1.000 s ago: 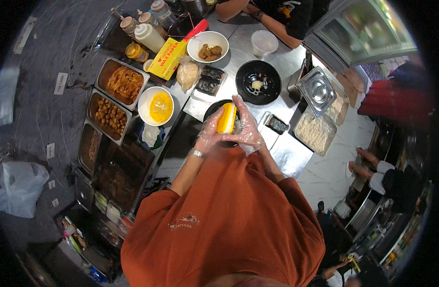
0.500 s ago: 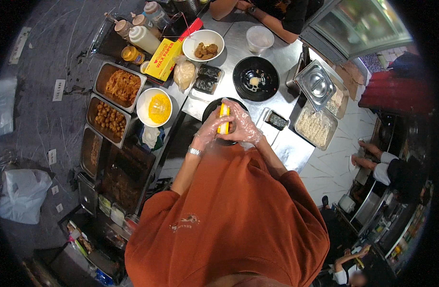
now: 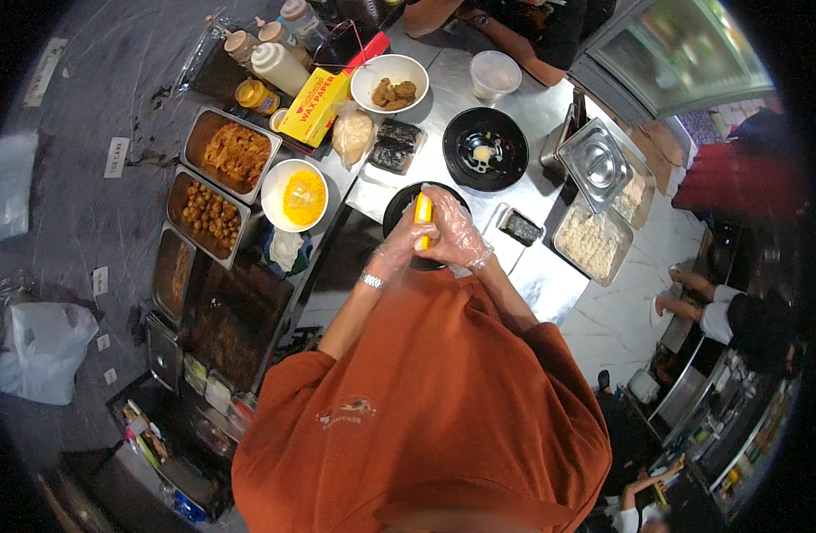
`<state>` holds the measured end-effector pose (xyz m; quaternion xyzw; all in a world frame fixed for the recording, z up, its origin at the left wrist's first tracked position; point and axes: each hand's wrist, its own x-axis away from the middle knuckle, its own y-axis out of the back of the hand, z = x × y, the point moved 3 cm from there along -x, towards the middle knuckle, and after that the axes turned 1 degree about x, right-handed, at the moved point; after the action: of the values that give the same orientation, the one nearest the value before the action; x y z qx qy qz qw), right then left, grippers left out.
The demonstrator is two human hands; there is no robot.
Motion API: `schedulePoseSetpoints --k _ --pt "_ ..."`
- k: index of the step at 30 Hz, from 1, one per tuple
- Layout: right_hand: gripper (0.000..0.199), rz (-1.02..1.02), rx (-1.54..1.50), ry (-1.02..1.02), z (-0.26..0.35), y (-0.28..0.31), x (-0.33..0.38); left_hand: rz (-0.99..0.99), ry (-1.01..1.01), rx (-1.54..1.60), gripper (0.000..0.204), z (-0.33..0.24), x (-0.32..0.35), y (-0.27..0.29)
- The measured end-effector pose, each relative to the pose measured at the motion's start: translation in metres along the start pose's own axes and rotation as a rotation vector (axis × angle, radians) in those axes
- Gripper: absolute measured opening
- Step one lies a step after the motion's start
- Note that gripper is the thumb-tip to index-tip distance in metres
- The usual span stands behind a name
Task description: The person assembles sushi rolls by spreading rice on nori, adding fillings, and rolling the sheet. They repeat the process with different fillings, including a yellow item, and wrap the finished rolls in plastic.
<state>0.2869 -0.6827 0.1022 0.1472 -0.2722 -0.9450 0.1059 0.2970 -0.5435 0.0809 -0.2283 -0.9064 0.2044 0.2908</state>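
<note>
Yellow-and-white block [image 3: 424, 213], observed between my two palms directly in front of my trunk. Its long axis runs away from my body, near end toward my shirt. My left hand [image 3: 401, 240] bears on its left side and my right hand [image 3: 452, 233] on its right, so neither is plainly nearer; the right fingers reach past the far end. Grip condition: both hands closed around the block, clear plastic gloves on each. The fingers conceal much of the underside, and whether the block is one piece or layered cannot be determined.

Beneath the hands stands a black bowl [image 3: 393, 211], largely covered; contact between block and bowl cannot be confirmed. Just right of my right hand, a seaweed-wrapped block [image 3: 520, 227] sits in a small clear tray. Beyond my hands, slightly left, lie seaweed-wrapped pieces [image 3: 395, 147] in a second tray; beyond and right, a larger black bowl [image 3: 520, 169] holds pale residue.

Further out on the steel worktop [image 3: 539, 289]: at left, a white bowl [image 3: 268, 195] of yellow shreds; at right, a steel pan [image 3: 623, 253] of white grains, near a steel lid [image 3: 593, 166]. Across the worktop, a co-worker's forearm [image 3: 521, 55] rests.
</note>
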Motion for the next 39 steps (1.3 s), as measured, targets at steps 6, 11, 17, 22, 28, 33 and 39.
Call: schedulePoseSetpoints --k 6,11,17,22,28,33,39 --pt "0.109 0.02 -0.053 -0.037 0.0 0.004 0.001 -0.057 0.065 0.109 0.051 0.02 0.0 0.008" --pt "0.104 0.035 -0.083 -0.064 -0.008 0.011 0.001 0.015 -0.068 0.16 0.038 0.039 0.0 0.021" --pt "0.103 0.077 -0.109 -0.041 0.009 0.014 -0.009 -0.035 -0.188 -0.145 0.039 0.083 -0.006 0.063" --pt "0.101 0.049 -0.203 -0.075 0.016 0.021 -0.01 -0.04 0.139 0.305 0.036 0.032 0.003 0.021" --pt "0.099 0.127 -0.14 -0.039 0.013 0.018 -0.015 0.013 -0.303 -0.183 0.028 0.048 0.006 0.032" --pt "0.096 0.15 -0.296 -0.144 0.009 0.017 -0.016 -0.08 -0.18 -0.105 0.025 0.06 0.002 0.039" --pt "0.097 0.127 -0.164 -0.091 0.002 0.014 -0.015 -0.209 0.134 0.357 0.032 0.01 0.001 -0.005"
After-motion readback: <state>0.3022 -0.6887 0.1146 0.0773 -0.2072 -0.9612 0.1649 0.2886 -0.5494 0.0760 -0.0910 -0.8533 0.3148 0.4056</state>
